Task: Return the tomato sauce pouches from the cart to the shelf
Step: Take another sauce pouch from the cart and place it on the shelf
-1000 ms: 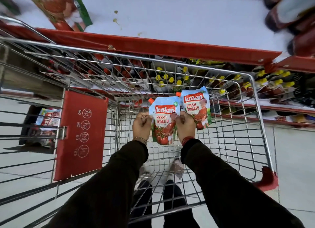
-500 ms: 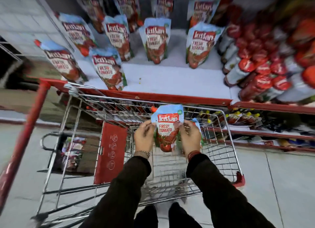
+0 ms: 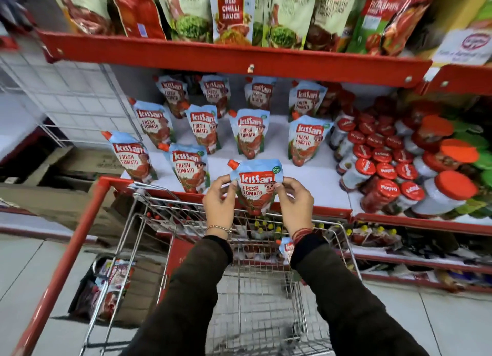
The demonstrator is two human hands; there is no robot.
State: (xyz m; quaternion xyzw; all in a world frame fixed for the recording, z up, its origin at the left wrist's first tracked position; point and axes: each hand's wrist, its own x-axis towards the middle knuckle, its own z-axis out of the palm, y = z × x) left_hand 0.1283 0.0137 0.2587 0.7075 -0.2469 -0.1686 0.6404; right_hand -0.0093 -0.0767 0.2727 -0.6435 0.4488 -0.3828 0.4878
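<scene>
A blue-and-red Kissan tomato sauce pouch is held upright above the cart's far rim, just in front of the white shelf. My left hand pinches its left edge and my right hand pinches its right edge. Several matching pouches stand in rows on that shelf. Another pouch lies in the wire cart, mostly hidden behind my right sleeve.
Red-capped jars crowd the shelf's right side. A red shelf edge above carries chutney and chilli sauce packs. Small yellow-capped bottles fill the lower shelf. A red post and a box of packets stand at left.
Both hands lifted one pouch out of the cart up to shelf level. The view tilted upward from the cart to the shelves; the second pouch stayed in the cart.
</scene>
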